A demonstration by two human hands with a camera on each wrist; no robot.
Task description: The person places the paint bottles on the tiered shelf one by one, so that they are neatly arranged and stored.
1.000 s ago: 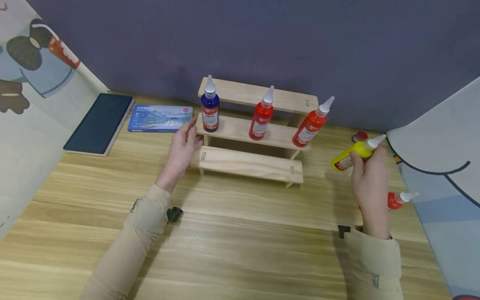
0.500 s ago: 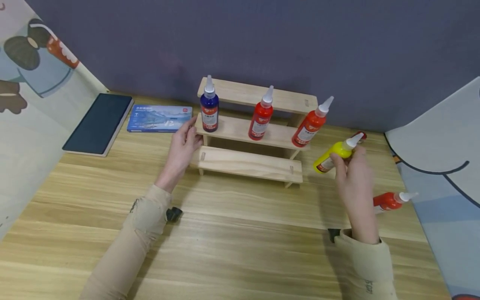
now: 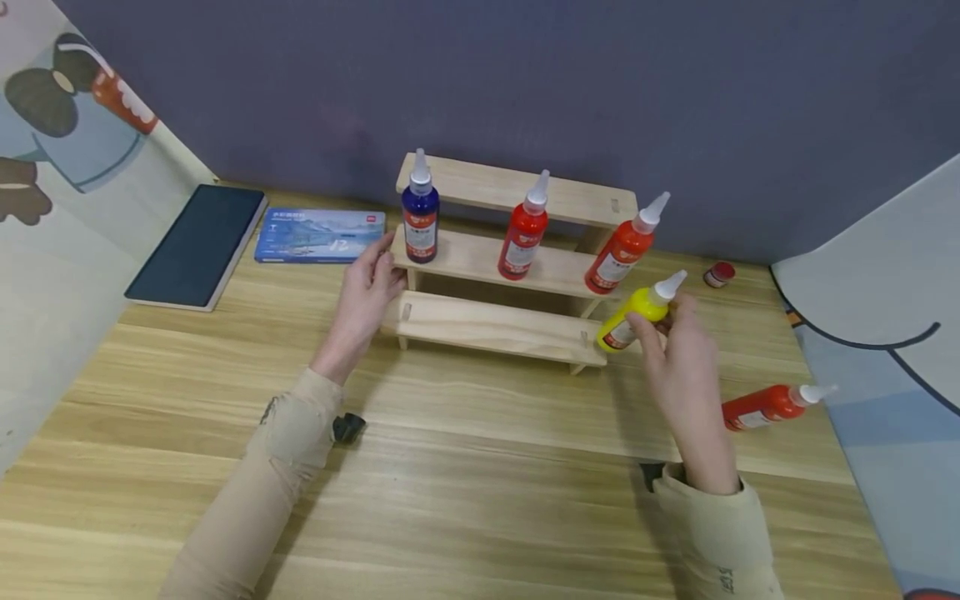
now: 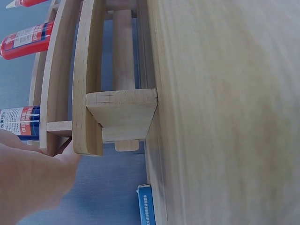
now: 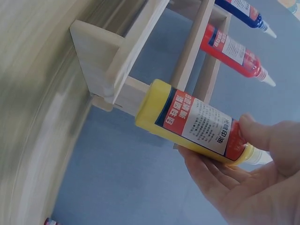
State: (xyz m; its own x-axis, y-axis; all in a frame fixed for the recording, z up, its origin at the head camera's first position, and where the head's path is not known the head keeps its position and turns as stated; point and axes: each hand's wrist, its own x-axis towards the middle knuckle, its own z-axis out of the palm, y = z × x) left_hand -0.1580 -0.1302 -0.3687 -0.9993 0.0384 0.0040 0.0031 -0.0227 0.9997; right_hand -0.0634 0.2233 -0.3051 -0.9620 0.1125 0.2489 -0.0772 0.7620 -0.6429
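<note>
In the head view my right hand (image 3: 682, 375) grips a yellow squeeze bottle (image 3: 630, 321) near its white nozzle. The bottle leans, its base at the right end of the lowest step of a three-tier wooden shelf (image 3: 495, 325); whether they touch I cannot tell. My left hand (image 3: 363, 296) holds the left end of the middle step. On that step stand a blue bottle (image 3: 420, 221), a red bottle (image 3: 522, 233) and, at the right, another red bottle (image 3: 618, 258). Thumb and fingers lie on opposite sides of the yellow bottle (image 5: 192, 124) in the right wrist view.
A red bottle (image 3: 761, 407) lies on its side at the right of the wooden table (image 3: 480, 500). Behind it sits a small red-lidded jar (image 3: 719, 274). Left of the shelf are a flat blue box (image 3: 322, 236) and a dark-covered book-like slab (image 3: 197, 247). A dark wall (image 3: 480, 83) stands behind.
My right hand has carried the yellow bottle leftward, from beside the small jar to the right end of the lowest step. The left hand has stayed at the shelf's left end.
</note>
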